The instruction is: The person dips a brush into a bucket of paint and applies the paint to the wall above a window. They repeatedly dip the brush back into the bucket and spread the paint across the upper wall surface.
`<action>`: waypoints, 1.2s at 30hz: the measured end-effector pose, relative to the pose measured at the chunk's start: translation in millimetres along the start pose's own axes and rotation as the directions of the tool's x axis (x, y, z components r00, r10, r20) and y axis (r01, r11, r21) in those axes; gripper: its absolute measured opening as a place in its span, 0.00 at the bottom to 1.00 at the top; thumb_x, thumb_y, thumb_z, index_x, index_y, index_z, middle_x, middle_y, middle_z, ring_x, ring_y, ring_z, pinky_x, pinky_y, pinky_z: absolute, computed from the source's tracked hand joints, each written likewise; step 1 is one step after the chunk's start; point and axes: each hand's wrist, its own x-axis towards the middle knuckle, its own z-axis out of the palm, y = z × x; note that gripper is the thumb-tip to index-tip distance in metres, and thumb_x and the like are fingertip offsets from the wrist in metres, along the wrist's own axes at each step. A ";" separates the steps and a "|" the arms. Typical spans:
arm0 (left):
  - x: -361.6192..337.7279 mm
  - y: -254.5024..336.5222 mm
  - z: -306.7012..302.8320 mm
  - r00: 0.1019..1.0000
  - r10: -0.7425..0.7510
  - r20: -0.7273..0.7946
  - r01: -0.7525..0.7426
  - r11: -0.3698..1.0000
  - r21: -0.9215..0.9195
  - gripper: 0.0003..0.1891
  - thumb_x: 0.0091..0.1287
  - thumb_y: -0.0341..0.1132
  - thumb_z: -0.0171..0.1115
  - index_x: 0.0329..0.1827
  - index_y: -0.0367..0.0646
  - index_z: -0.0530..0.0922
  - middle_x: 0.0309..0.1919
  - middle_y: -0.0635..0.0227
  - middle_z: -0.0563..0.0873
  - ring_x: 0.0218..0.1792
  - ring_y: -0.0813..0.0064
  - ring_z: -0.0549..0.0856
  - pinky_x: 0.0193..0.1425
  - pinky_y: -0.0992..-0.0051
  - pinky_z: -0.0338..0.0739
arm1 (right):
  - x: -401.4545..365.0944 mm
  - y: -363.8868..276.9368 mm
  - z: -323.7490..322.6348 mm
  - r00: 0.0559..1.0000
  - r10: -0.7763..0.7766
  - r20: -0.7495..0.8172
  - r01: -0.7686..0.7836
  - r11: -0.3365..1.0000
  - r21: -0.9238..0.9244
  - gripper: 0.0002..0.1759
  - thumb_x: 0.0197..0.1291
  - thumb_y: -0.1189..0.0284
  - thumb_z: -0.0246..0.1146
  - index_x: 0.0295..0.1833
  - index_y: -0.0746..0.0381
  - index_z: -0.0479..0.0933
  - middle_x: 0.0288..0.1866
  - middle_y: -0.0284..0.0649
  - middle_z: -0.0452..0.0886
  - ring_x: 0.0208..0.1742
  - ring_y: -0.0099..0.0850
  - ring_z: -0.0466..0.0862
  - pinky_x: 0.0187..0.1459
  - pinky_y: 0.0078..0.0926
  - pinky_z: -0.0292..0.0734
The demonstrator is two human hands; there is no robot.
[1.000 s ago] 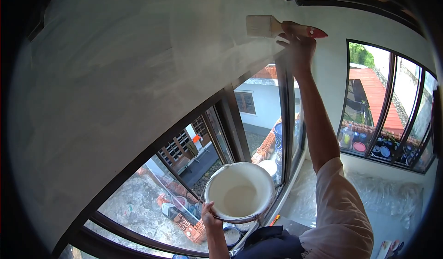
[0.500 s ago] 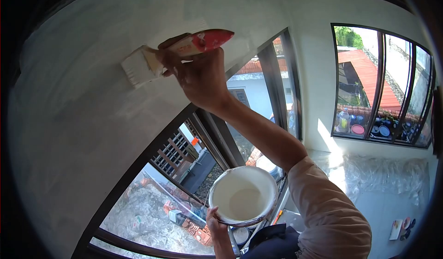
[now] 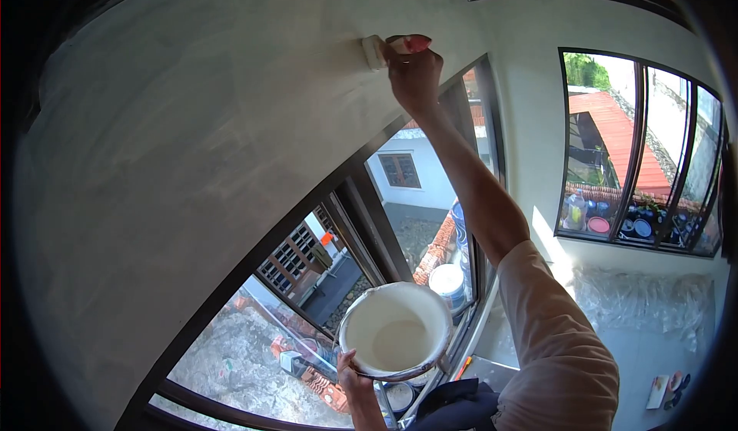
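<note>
A wide paintbrush with a red-tipped handle presses its pale bristles on the grey-white wall, high above the dark window frame. My right hand is closed round the brush, arm stretched up and forward. Low in the middle, my left hand grips the rim of a white bucket, thumb at the inner edge. Off-white paint lies in the bottom of the bucket, which tilts toward me.
Dark-framed windows run diagonally under the wall. A second window is at the right. Crumpled plastic sheeting lies on the floor below it. Outside stands a white-lidded pail.
My right hand has moved the brush right and away along the wall, and the arm is straighter. The bucket has shifted slightly left in view, still in my left hand.
</note>
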 end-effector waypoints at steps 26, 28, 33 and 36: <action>11.9 -3.4 -26.1 0.976 0.194 -0.101 -0.183 0.977 0.113 0.22 0.55 0.26 0.55 0.55 0.31 0.71 0.51 0.54 0.79 0.53 0.58 0.79 0.62 0.61 0.73 | 66.0 9.2 37.6 0.997 -0.073 0.036 0.071 0.996 0.055 0.08 0.56 0.73 0.65 0.31 0.67 0.78 0.23 0.48 0.80 0.24 0.42 0.82 0.30 0.33 0.76; 9.3 -3.1 -16.2 0.982 0.169 -0.083 -0.160 0.981 0.109 0.22 0.55 0.26 0.55 0.55 0.31 0.71 0.51 0.54 0.79 0.53 0.58 0.79 0.62 0.61 0.73 | 38.5 -64.4 31.6 0.975 -0.218 0.044 0.183 0.901 0.394 0.05 0.55 0.76 0.65 0.33 0.68 0.79 0.26 0.47 0.82 0.24 0.37 0.83 0.28 0.28 0.76; 18.8 -1.8 -23.3 0.992 0.091 -0.084 -0.078 0.987 0.139 0.22 0.55 0.28 0.55 0.55 0.31 0.71 0.51 0.55 0.80 0.54 0.58 0.79 0.62 0.61 0.72 | 17.9 -111.8 17.9 0.957 -0.271 0.104 0.168 0.808 0.565 0.06 0.57 0.76 0.64 0.35 0.69 0.80 0.25 0.47 0.83 0.22 0.32 0.83 0.26 0.27 0.76; 25.0 -0.7 -29.5 0.997 0.069 -0.046 -0.066 0.995 0.070 0.22 0.56 0.28 0.55 0.56 0.30 0.71 0.51 0.55 0.80 0.54 0.58 0.79 0.62 0.60 0.72 | 54.4 -45.3 30.0 0.964 0.108 0.241 -0.250 0.668 0.701 0.08 0.58 0.76 0.64 0.38 0.73 0.81 0.29 0.45 0.85 0.26 0.28 0.85 0.28 0.20 0.83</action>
